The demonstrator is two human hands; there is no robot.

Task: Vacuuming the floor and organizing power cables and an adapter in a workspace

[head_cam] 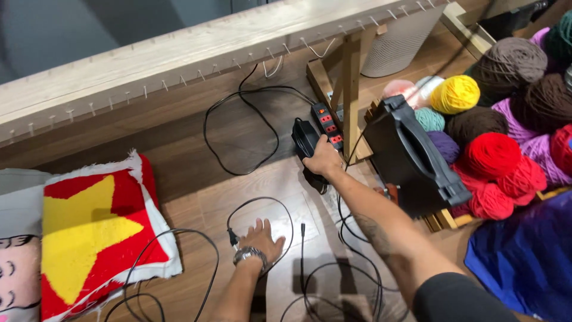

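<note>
Floor: brown wood-plank floor [238, 143], filling the centre of the frame, crossed by loose black cables [250, 128] in loops at centre and along the lower edge.

Frame: pale wooden beam studded with a row of small nails [179, 50], running diagonally from the left edge to the upper right, carried on a wooden upright [351, 89] at upper centre.

Right hand [323, 160], centre of frame: fingers closed over the top of a black power adapter block [305, 138] lying on the floor. The block touched the left side of a black power strip with red switches [328, 124]. The strip's long axis ran from upper left to lower right, its lower end against the foot of the upright.

Left hand [262, 238], lower centre: palm flat on the floor, fingers spread, holding nothing; a metal wristwatch [249, 255] on the wrist. A black plug [232, 238] lay just left of it.

Left of frame: red tufted rug with a yellow star and white border [101, 232], lying flat.

Right of frame: black plastic case [414, 158] tilted on edge, beside piled balls of yarn in red, yellow, purple and brown [506, 119]; blue cloth [524, 256] at lower right.

Open room: bare floor between the rug and the hands; the right side was crowded.
</note>
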